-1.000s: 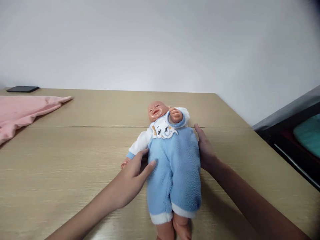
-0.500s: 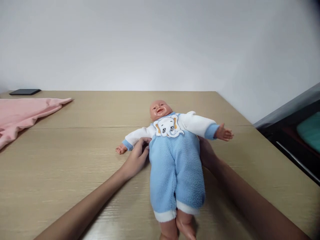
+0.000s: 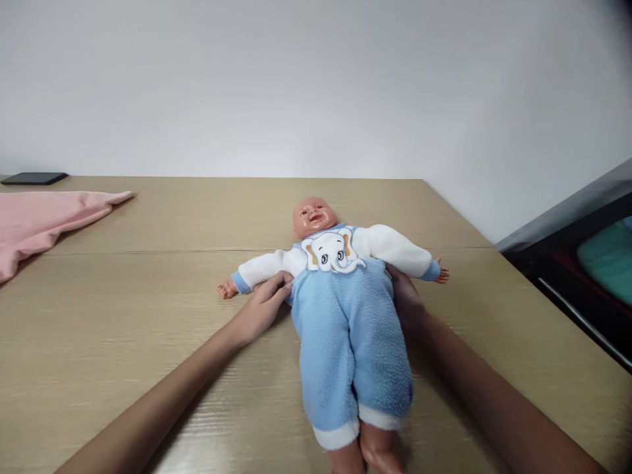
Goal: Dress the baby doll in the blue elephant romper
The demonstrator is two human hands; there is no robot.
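A baby doll (image 3: 340, 309) in a blue fleece romper with white sleeves and an elephant patch lies on its back on the wooden table (image 3: 148, 316), arms spread to both sides. My left hand (image 3: 260, 304) rests at the doll's side just under its arm, fingers drawn together against the fabric. My right hand (image 3: 405, 296) is tucked under the doll's other arm against its side; its fingers are hidden behind the body.
A pink cloth (image 3: 44, 220) lies at the table's far left, with a dark flat phone-like object (image 3: 33, 178) behind it at the wall. To the right, past the table edge, is a dark shelf (image 3: 582, 263) holding something teal (image 3: 607, 257).
The doll's arm that was bent over its chest has swung out and now lies spread flat. My left hand shifted from the belly up under the doll's arm. The doll slid slightly toward me.
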